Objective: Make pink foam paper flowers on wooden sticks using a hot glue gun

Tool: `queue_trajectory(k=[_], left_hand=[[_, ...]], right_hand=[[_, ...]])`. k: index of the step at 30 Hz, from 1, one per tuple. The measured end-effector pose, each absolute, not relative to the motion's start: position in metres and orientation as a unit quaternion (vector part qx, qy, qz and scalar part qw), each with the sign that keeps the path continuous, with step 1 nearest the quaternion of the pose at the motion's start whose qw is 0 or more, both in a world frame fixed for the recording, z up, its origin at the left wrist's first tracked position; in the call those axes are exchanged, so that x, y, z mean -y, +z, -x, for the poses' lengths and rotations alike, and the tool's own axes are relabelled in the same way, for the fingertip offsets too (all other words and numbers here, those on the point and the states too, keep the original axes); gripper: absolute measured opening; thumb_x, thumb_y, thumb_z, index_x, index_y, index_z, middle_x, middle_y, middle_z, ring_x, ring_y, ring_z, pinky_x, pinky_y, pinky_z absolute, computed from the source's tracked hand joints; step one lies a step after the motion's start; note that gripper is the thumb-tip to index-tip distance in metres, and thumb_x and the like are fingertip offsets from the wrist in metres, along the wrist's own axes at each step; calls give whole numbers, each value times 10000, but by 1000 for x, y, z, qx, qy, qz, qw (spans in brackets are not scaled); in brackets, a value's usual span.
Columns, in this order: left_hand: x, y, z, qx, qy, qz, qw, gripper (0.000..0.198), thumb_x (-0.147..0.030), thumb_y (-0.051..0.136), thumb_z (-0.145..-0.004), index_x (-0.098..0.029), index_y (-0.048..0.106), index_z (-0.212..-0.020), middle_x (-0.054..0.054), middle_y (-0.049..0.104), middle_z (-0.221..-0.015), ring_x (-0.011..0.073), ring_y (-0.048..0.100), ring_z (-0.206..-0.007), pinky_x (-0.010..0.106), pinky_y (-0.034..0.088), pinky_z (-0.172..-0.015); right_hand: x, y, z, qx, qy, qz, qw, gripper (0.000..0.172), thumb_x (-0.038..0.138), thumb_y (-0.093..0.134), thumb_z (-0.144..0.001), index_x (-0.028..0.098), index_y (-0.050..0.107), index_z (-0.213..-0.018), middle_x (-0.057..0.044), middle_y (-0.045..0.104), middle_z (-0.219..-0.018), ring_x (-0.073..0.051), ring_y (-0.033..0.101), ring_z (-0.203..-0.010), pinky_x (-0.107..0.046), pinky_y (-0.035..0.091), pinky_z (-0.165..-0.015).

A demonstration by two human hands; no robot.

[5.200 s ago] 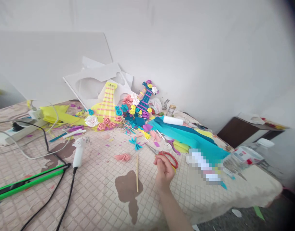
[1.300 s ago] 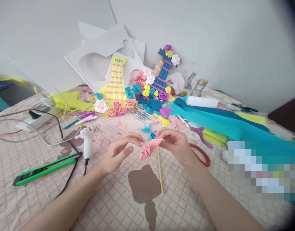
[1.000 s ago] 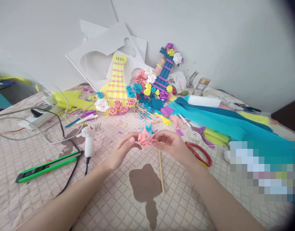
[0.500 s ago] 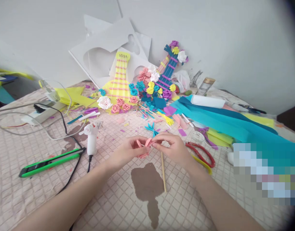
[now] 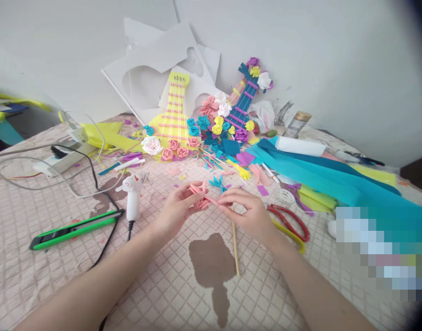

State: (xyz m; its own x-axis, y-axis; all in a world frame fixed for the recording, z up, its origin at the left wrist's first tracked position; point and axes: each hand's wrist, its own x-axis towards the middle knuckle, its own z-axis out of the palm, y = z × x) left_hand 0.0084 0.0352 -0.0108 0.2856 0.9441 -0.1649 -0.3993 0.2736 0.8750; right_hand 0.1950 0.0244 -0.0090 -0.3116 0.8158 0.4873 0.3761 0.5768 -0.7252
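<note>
A pink paper flower [image 5: 201, 202] with several narrow petals is held by my left hand [image 5: 179, 206], its fingers closed around the base. My right hand [image 5: 243, 209] pinches the tip of one pink petal [image 5: 212, 199] between thumb and fingers and draws it out to the side. Just beyond the hands lies a blue paper flower [image 5: 217, 184]. A thin wooden stick [image 5: 235, 250] lies below my right hand, its far end hidden by that hand. Close to my right wrist are red-handled scissors [image 5: 292, 223], partly covered by the arm.
Left stand a white glue gun [image 5: 133, 197] with its cord and a green utility knife [image 5: 76, 230]. Behind are a yellow paper guitar [image 5: 173, 119], a blue one [image 5: 243, 103] and paper scraps. Teal crepe paper [image 5: 310, 168] covers the right side. A power strip [image 5: 54, 163] lies far left.
The pink flower has tilted and moved slightly left and up with my left hand. My right hand has drawn a petal outward, so the hands are further apart. The view has shifted slightly.
</note>
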Motion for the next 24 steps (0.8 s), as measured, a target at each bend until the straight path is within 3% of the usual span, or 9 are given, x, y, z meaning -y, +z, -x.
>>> queue_trajectory(k=[2,6,8,12,20,24], left_hand=[[-34,-9,-9,-375,471,-404,688,250,-197,694,-730,-172,598,-959,-2,614,-851,91,591,-723,258,484,-740],[-29,-8,-12,-363,418,-500,666,211,-220,709,-710,-136,604,-872,7,605,-811,120,586,-746,310,496,-763],[-27,-9,-14,-358,400,-516,667,239,-239,714,-704,-133,604,-889,15,607,-827,130,589,-760,322,499,-767],[-28,-11,-13,-375,422,-500,656,241,-270,706,-718,-137,595,-884,17,610,-813,125,596,-743,291,496,-730],[-33,-11,-11,-369,458,-452,671,225,-274,683,-749,-150,609,-922,5,613,-817,101,597,-724,254,497,-734],[-34,-12,-12,-367,480,-429,672,268,-258,689,-743,-159,602,-977,27,632,-917,111,617,-752,278,506,-759]], right_hand=[[-24,-8,-195,771,248,385,441,92,218,610,-788,215,677,-852,-49,669,-871,-172,624,-825,-332,505,-776],[-22,-7,-196,773,241,391,437,309,222,580,-809,237,595,-1118,-74,612,-1127,-201,558,-1053,-376,459,-898],[-23,-8,-196,784,239,378,429,263,211,577,-810,240,622,-1068,-70,616,-1108,-199,556,-1058,-381,443,-925],[-25,-11,-194,776,240,382,440,87,213,601,-799,225,673,-847,-49,659,-903,-173,617,-874,-343,489,-827],[-24,-12,-190,774,243,391,435,77,194,600,-787,220,663,-823,-38,682,-825,-167,630,-788,-323,508,-745],[-25,-14,-190,769,240,401,436,69,210,588,-794,220,656,-795,-35,677,-799,-172,626,-780,-330,507,-733]])
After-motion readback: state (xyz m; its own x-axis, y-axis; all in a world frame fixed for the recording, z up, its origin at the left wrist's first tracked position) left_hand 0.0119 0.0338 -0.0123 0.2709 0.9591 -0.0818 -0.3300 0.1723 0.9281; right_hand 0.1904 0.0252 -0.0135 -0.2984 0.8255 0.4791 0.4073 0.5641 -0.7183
